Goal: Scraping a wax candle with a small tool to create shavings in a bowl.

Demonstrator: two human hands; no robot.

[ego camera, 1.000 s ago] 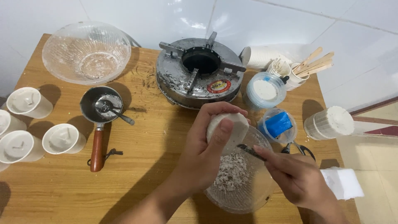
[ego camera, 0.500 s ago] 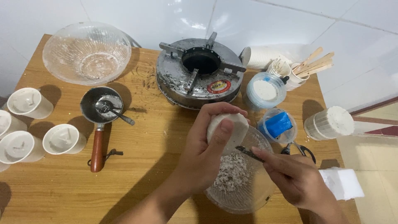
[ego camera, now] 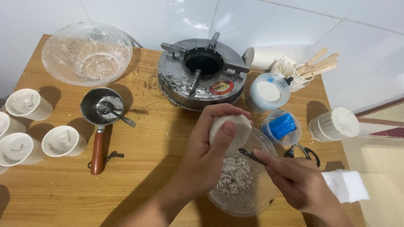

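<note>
My left hand point(ego camera: 208, 153) grips a round white block point(ego camera: 232, 130), like wax or soap, and holds it over a small clear glass bowl point(ego camera: 252, 201). My right hand point(ego camera: 294, 178) holds a thin dark blade point(ego camera: 249, 154) with its tip against the underside of the block. White shavings point(ego camera: 235, 175) lie heaped in the bowl beneath both hands. The bowl stands at the near right part of the wooden table point(ego camera: 139, 164).
A metal stove burner point(ego camera: 202, 71) sits at the back centre, a large glass bowl point(ego camera: 87, 52) back left. A small pan with a spoon point(ego camera: 102, 110) and several white cups point(ego camera: 25, 105) stand left. Tubs point(ego camera: 269, 90), a blue block point(ego camera: 283, 125), sticks point(ego camera: 317, 63), scissors point(ego camera: 303, 152) lie right.
</note>
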